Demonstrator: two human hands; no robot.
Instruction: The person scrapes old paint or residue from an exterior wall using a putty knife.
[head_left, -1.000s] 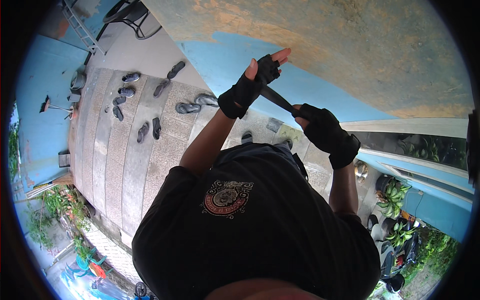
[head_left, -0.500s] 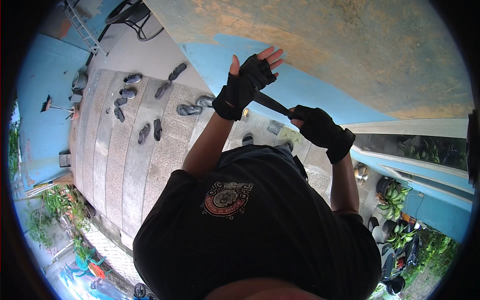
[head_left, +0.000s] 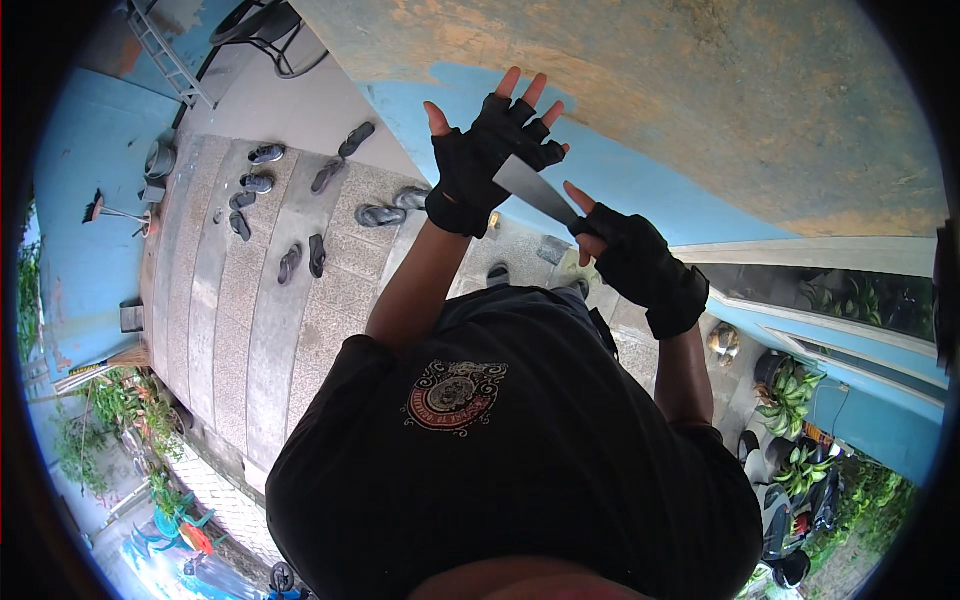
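Both of my hands wear black fingerless gloves and are raised in front of the wall. My right hand (head_left: 632,250) is closed round the handle of a putty knife, its thumb stretched along toward the blade. The flared grey putty knife (head_left: 540,192) points up and left with its flat face showing. Its wide end overlaps the edge of my left palm; whether it touches the glove I cannot tell. My left hand (head_left: 495,145) is open, fingers spread and palm showing, and grips nothing.
The wall (head_left: 720,110) ahead has a patchy bare brown surface over light blue paint. A window (head_left: 830,290) is at the right. Several sandals and shoes (head_left: 290,264) lie on the tiled floor (head_left: 330,300). A black chair (head_left: 262,30) and a ladder (head_left: 165,55) stand far left; potted plants (head_left: 790,395) are at the right.
The putty knife has turned from edge-on to showing its broad face. My left hand has shifted slightly up and left, its fingers spreading wider. My right thumb has lifted into view.
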